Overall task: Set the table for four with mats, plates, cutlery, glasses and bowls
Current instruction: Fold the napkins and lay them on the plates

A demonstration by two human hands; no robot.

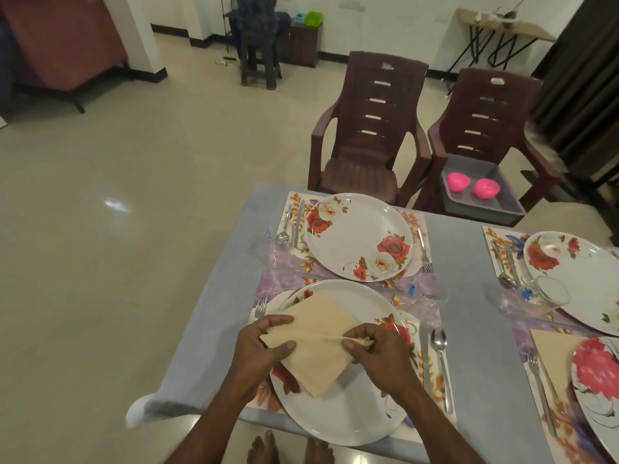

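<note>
A beige napkin (318, 333) lies over the near white floral plate (338, 413), which sits on a patterned mat (432, 373). My left hand (264, 349) grips the napkin's left edge. My right hand (378, 353) pinches its right corner between thumb and fingers. A fork (259, 309) lies left of this plate, a knife (424, 356) and spoon (441, 356) right of it. Beyond it a second floral plate (358, 236) rests on its mat with a spoon, knife and fork. Two pink bowls (486, 189) sit in a grey tray (499, 209) on a chair.
Two more place settings (569, 262) with plates, cutlery and a folded napkin (552, 349) lie at the right. Glasses (549, 294) stand between the settings. Two brown plastic chairs (371, 128) stand at the table's far side. The grey tablecloth (217, 313) drops off at the left edge.
</note>
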